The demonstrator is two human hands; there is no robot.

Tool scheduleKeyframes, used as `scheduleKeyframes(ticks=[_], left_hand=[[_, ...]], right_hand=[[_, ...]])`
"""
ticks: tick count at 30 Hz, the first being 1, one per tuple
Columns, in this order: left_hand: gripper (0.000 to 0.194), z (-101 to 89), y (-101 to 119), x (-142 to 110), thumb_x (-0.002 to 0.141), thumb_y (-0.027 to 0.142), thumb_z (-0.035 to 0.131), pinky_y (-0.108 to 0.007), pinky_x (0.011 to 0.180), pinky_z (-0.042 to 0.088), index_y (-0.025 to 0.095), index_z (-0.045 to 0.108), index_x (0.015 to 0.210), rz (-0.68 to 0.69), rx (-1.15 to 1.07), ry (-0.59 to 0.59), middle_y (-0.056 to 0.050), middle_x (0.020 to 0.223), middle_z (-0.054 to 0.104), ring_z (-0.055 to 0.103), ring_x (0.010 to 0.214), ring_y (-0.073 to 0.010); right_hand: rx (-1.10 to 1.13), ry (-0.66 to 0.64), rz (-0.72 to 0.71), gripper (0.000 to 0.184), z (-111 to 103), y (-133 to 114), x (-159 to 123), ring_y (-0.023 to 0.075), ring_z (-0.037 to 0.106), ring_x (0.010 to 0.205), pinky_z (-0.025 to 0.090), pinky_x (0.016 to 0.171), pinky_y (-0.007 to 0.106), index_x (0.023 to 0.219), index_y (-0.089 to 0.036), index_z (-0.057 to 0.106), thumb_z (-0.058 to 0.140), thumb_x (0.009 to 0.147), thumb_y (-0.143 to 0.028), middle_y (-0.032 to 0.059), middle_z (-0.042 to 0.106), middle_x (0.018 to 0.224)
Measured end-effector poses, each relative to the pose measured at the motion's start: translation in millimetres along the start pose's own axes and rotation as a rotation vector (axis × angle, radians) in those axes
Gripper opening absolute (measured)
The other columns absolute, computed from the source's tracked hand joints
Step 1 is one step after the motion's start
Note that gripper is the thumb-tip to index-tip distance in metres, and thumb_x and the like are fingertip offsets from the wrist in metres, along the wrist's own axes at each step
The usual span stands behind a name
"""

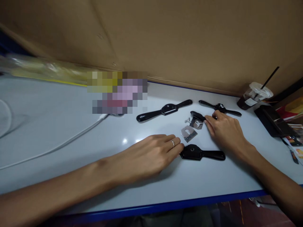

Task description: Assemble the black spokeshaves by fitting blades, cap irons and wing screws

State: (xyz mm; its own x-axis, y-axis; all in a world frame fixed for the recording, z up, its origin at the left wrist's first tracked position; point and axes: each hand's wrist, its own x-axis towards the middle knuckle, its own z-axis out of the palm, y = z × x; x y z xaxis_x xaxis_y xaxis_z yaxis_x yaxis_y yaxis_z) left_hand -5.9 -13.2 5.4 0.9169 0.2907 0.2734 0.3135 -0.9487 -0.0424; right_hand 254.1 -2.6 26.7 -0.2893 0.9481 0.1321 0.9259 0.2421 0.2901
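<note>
My left hand [157, 153] is closed at the left end of a black spokeshave body [192, 152] lying near the table's front; its left handle is hidden under the fingers. My right hand [224, 127] pinches a black piece with a rounded end [198, 115], mostly covered by the fingers. Between the hands lies a flat metal blade [188, 133] with a slot. Beside it are a small silver thumbscrew [188, 120] and another silver screw [198, 124] over a partly hidden metal plate. Two more black spokeshaves, one at centre [169, 108] and one at right [220, 108], lie farther back.
A plastic cup with a straw [251, 97] stands at the back right, near a black box-like object [272, 121]. A white cable [61, 146] runs across the left to a blurred-out item [123, 94]. Clear plastic wrap [49, 69] lies along the cardboard wall [165, 41].
</note>
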Motion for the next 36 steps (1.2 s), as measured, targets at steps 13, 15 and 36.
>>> scheduleKeyframes(ticks=[13,15,36], left_hand=[[0.029,0.4,1,0,0.088,-0.002,0.04,-0.032,0.061,0.046,0.013,0.057,0.106,0.005,0.017,0.0,-0.005,0.082,0.063,0.058,0.069,-0.0193],[0.028,1.3,0,0,0.089,-0.001,0.04,-0.032,0.061,0.047,0.012,0.057,0.107,0.01,0.019,0.003,-0.005,0.083,0.064,0.059,0.071,-0.0201],[0.027,2.8,0,-1,0.093,0.0,0.04,-0.033,0.061,0.047,0.01,0.058,0.11,0.022,0.021,0.019,-0.007,0.087,0.067,0.061,0.074,-0.0217]], right_hand=[[0.252,0.176,0.102,0.03,12,15,10,0.0234,0.065,0.083,0.038,0.062,0.033,0.111,-0.02,0.077,0.051,0.101,-0.032,0.01,0.072,0.102],[0.343,0.153,0.066,0.03,14,6,11,0.0219,0.064,0.08,0.04,0.064,0.033,0.112,-0.019,0.076,0.053,0.1,-0.035,0.0086,0.072,0.1],[0.707,0.119,-0.05,0.025,19,-5,8,0.0156,0.055,0.067,0.041,0.065,0.031,0.11,-0.02,0.072,0.053,0.095,-0.023,0.0025,0.067,0.082]])
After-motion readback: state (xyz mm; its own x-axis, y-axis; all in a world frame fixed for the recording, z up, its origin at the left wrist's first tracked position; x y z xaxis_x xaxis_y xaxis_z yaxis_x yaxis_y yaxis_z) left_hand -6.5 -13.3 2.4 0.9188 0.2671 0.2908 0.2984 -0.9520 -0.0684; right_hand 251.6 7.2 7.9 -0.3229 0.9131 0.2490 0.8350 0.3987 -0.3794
